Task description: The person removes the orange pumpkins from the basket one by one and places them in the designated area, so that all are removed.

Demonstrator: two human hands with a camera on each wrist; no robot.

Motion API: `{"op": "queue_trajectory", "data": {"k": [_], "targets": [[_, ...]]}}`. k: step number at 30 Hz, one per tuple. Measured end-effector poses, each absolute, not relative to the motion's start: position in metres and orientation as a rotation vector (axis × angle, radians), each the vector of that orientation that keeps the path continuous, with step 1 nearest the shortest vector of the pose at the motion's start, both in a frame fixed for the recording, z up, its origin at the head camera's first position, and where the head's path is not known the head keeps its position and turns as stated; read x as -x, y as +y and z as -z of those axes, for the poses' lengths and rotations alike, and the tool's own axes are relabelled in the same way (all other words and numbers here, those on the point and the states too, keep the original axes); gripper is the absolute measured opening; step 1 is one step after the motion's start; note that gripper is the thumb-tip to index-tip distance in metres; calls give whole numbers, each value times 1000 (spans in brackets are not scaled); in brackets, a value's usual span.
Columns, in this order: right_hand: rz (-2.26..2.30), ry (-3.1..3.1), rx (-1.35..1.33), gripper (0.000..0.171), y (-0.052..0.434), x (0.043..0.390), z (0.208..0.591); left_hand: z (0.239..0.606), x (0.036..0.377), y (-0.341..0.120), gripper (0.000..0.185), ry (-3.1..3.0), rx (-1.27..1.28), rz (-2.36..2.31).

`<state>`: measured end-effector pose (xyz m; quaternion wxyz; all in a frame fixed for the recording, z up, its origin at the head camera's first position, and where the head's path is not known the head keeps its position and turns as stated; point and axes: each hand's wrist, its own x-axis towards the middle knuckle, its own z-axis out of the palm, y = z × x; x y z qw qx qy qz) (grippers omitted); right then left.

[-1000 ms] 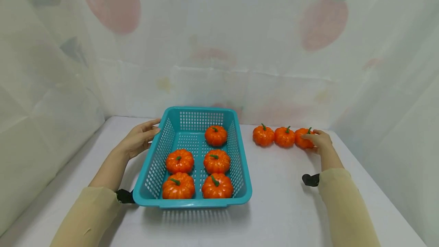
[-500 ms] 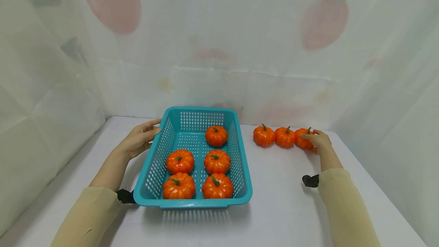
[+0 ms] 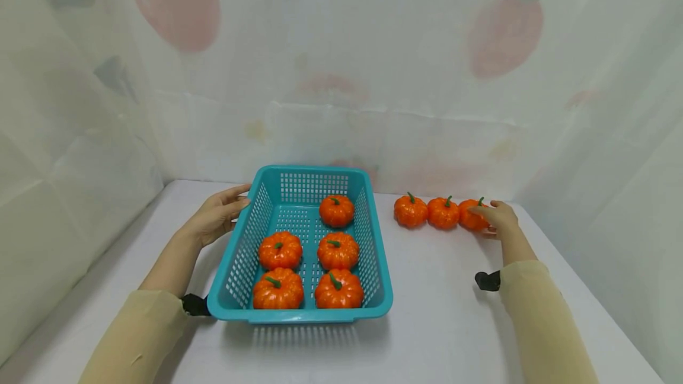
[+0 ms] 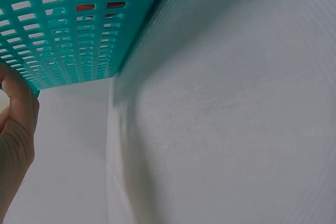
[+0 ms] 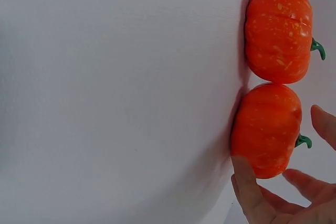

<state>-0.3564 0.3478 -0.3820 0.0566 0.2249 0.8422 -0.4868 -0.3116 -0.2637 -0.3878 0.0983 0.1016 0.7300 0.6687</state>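
Note:
Three orange toy pumpkins stand in a row on the white table (image 3: pixel 437 319), right of a teal basket (image 3: pixel 299 314). My right hand (image 3: pixel 498 216) is at the rightmost pumpkin (image 3: pixel 468 218). In the right wrist view its fingers (image 5: pixel 321 123) are spread just off that pumpkin (image 5: pixel 265 129), with the thumb (image 5: pixel 245 184) at its side and no grip showing. The middle pumpkin (image 3: pixel 443 213) touches it. My left hand (image 3: pixel 216 218) rests with straight fingers against the basket's left wall (image 4: pixel 68 30). Several pumpkins (image 3: pixel 338 250) sit inside the basket.
A pale printed curtain (image 3: pixel 341 76) closes off the table at the back and both sides. The third pumpkin of the row (image 3: pixel 409 210) is closest to the basket. White tabletop lies between the basket and my right arm.
My right hand has loosened around the rightmost pumpkin and shifted slightly right. The pumpkin stays in the row. The left hand and the basket have not moved.

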Motion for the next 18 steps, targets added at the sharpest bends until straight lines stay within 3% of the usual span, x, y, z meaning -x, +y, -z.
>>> {"op": "queue_trajectory", "data": {"k": [18], "targets": [[1225, 2796, -684, 87, 330, 350, 348, 386, 310, -264, 68, 2151, -302, -1980]]}}
